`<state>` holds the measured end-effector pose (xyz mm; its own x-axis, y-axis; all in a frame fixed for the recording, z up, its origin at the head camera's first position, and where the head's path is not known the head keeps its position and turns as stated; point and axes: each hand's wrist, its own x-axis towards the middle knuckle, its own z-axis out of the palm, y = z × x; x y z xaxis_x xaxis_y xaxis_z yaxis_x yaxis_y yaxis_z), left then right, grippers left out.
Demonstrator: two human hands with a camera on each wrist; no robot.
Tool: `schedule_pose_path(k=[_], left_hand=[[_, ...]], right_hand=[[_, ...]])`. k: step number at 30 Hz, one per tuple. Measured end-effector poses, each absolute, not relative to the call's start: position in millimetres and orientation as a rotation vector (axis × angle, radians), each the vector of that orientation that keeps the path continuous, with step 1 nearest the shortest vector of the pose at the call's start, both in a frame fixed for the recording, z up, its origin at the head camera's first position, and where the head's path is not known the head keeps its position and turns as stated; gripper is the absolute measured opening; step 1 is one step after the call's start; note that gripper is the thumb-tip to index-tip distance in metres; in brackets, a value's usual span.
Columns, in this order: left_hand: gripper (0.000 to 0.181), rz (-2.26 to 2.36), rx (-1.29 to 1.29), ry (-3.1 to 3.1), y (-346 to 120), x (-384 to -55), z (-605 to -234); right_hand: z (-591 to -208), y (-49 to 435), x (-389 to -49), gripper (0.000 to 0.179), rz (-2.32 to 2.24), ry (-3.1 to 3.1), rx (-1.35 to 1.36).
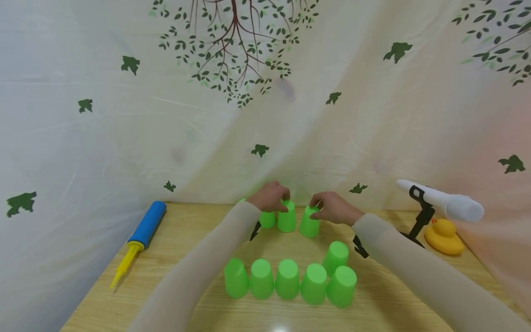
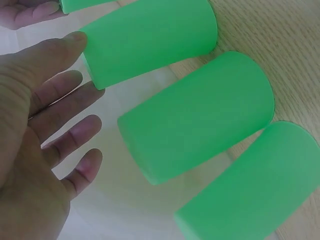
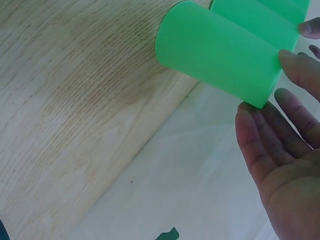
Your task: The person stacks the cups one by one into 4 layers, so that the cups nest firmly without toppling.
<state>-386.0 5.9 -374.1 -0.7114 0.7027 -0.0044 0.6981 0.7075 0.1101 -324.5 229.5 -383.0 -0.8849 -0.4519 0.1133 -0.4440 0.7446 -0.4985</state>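
Note:
In the head view, my left hand (image 1: 271, 196) is at the back of the table and pinches the top of an upside-down green cup (image 1: 286, 221). Its thumb and fingertips meet the narrow end of that cup (image 2: 150, 42) in the left wrist view, the other fingers spread loosely. Just right of it, my right hand (image 1: 335, 208) holds a neighbouring green cup (image 1: 309, 226) by its upper end, thumb on one side and fingers on the other (image 3: 220, 52). Another green cup (image 1: 268, 220) stands left of these, partly behind the left wrist.
Nearer me, several upturned green cups (image 1: 287, 279) form a row, with one more cup (image 1: 336, 256) behind its right end. A blue and yellow hand pump (image 1: 145, 230) lies at left. To the right are a white microphone (image 1: 444, 200) on a black stand and a yellow duck (image 1: 444, 237). Patterned cloth (image 1: 207, 152) hangs behind.

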Motion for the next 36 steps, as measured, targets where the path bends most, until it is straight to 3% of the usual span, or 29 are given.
schedule_pose_path(k=[11,36], left_hand=[[0.035,0.203,1.184,2.814,3.7,-383.9,-373.0],[0.034,0.062,1.147,2.891,11.8,-387.7,-371.8]], right_hand=[[-389.9,244.8,-325.4,0.025,-0.909,2.892,-0.633],[-388.6,228.0,-342.9,0.025,-0.872,2.949,-0.582]])
